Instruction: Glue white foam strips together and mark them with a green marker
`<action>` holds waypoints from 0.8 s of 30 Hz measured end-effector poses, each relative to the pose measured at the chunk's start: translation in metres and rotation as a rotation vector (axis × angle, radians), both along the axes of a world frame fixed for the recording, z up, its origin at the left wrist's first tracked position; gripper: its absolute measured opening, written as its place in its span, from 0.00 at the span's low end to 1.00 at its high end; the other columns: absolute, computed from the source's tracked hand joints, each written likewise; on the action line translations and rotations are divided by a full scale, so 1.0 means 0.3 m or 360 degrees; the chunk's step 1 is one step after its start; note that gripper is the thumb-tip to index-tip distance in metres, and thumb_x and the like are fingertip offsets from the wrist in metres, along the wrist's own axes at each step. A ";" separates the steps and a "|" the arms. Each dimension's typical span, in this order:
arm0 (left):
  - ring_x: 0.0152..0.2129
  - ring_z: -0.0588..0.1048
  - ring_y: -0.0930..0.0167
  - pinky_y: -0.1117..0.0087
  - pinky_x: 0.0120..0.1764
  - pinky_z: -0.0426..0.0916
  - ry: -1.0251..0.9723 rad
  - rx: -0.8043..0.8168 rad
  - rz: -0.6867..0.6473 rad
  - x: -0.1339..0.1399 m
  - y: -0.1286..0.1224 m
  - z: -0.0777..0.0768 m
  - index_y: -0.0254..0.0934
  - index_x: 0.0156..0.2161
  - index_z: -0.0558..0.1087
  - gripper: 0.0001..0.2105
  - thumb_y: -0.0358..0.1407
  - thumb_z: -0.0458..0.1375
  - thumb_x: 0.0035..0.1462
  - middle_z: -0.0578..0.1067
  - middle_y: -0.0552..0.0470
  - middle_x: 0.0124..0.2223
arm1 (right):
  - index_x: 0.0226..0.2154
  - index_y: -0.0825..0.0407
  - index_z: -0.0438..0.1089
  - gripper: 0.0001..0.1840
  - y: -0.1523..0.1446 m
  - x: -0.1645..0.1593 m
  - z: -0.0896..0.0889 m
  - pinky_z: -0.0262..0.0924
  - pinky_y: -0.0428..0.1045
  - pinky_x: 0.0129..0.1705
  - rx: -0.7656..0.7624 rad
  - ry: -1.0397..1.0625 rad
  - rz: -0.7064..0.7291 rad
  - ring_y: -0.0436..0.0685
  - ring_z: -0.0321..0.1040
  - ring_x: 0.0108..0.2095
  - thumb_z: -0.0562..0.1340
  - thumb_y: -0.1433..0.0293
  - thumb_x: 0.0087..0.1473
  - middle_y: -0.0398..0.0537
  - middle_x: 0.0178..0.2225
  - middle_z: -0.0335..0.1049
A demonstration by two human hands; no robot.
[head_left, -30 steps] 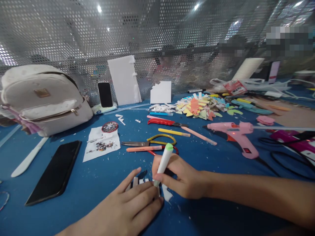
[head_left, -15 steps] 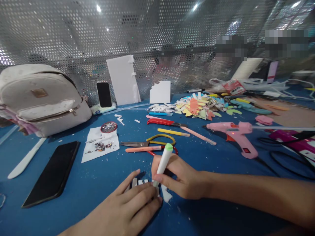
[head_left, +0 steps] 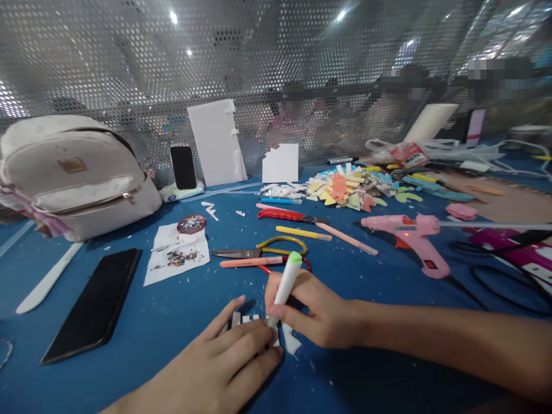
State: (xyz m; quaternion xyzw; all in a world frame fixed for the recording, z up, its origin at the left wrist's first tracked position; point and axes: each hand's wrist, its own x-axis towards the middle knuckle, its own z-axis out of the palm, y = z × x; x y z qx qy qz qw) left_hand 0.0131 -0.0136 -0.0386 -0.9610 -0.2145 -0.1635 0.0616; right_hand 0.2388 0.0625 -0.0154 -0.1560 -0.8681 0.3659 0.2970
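My right hand is closed around a white marker with a green end, tilted with its lower end down among small white pieces. My left hand lies flat with fingers stretched out over several small white pieces on the blue table, covering most of them. A larger white scrap lies just right of the left fingertips. Beyond the right hand are scissors with yellow and red handles and an orange pen. The marker's lower tip is partly hidden by my fingers.
A pink glue gun with a cord lies at right. Farther back are a red-handled knife, a yellow pen and a pile of coloured scraps. At left are a black phone, a white plastic knife and a backpack.
Both hands and the marker are almost exactly where they were. The view has shifted very slightly.
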 end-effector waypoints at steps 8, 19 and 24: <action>0.57 0.68 0.68 0.52 0.68 0.35 -0.0112 0.0036 0.0019 0.003 -0.003 -0.010 0.34 0.57 0.68 0.22 0.43 0.39 0.71 0.76 0.48 0.52 | 0.32 0.54 0.65 0.11 0.002 0.002 0.000 0.62 0.45 0.31 0.0019 -0.0019 -0.0013 0.50 0.64 0.26 0.53 0.68 0.63 0.45 0.28 0.69; 0.59 0.65 0.65 0.48 0.68 0.39 -0.0188 0.0159 -0.0045 0.013 -0.007 -0.025 0.39 0.53 0.73 0.16 0.32 0.44 0.70 0.77 0.54 0.50 | 0.26 0.54 0.66 0.16 -0.011 0.003 -0.006 0.54 0.45 0.27 0.0159 -0.0239 -0.0071 0.50 0.61 0.23 0.54 0.65 0.62 0.45 0.23 0.67; 0.56 0.68 0.65 0.48 0.67 0.42 -0.0235 0.0186 -0.0049 0.012 -0.006 -0.034 0.39 0.50 0.74 0.15 0.31 0.46 0.69 0.77 0.55 0.48 | 0.24 0.52 0.61 0.16 -0.020 -0.008 -0.008 0.50 0.46 0.27 0.0350 -0.0238 -0.0028 0.49 0.56 0.21 0.53 0.66 0.62 0.42 0.20 0.63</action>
